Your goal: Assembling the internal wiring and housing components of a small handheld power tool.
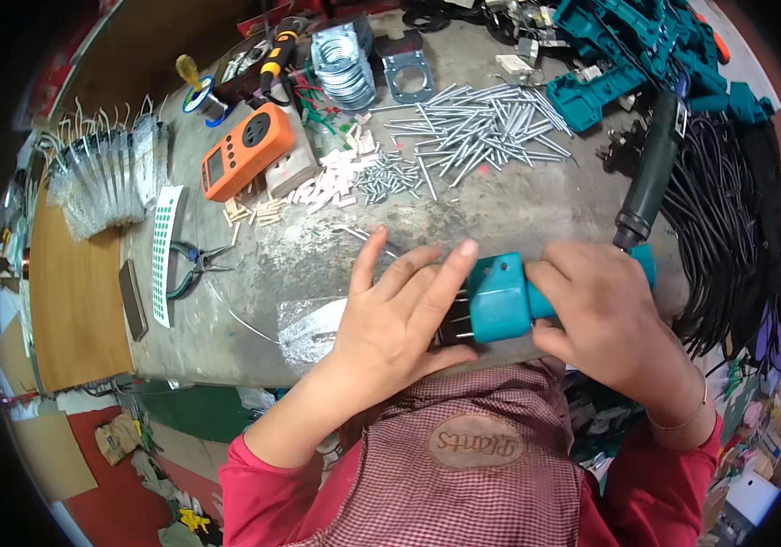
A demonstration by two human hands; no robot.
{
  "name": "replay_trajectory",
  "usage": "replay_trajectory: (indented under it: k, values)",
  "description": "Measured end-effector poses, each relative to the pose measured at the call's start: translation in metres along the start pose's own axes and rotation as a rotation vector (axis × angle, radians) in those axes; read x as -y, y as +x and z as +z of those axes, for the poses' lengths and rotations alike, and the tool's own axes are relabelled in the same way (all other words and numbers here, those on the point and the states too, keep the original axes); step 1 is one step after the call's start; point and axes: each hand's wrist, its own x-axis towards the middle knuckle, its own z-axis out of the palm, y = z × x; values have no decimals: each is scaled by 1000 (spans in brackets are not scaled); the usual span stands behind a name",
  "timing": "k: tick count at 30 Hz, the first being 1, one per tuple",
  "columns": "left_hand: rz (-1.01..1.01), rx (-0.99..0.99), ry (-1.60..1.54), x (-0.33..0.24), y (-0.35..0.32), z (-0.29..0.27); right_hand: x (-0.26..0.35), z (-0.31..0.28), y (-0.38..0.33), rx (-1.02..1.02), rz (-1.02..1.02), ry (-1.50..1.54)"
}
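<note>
A teal plastic housing [500, 305] lies at the table's near edge, and my right hand [595, 296] is closed around its narrower right part. My left hand [386, 314] has its fingers stretched and spread at the housing's left end. Its index finger and thumb lie on either side of a dark piece with thin metal pins, partly hidden by the hand. A dark power screwdriver [653, 164] leans in from the upper right; its lower end sits close to the housing behind my right hand, and its tip cannot be made out. Beside my left hand lies a clear plastic packet [310, 330].
Long screws [486, 128] are heaped at the back, beside small screws [390, 176] and white sleeves [325, 180]. An orange meter [246, 150], pliers [191, 267] and a dotted sticker strip [164, 255] lie left. Teal housings [636, 55] and black cables [728, 219] crowd the right.
</note>
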Motion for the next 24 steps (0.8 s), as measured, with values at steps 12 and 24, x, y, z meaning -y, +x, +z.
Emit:
replay_trajectory:
  k: [12,24]
  values:
    - [-15,5,36,-12,13,4,-7,20,5,50,-64,-68]
    - [3,38,66,-24,23,22,-79,-8,-26,-596,710,-79]
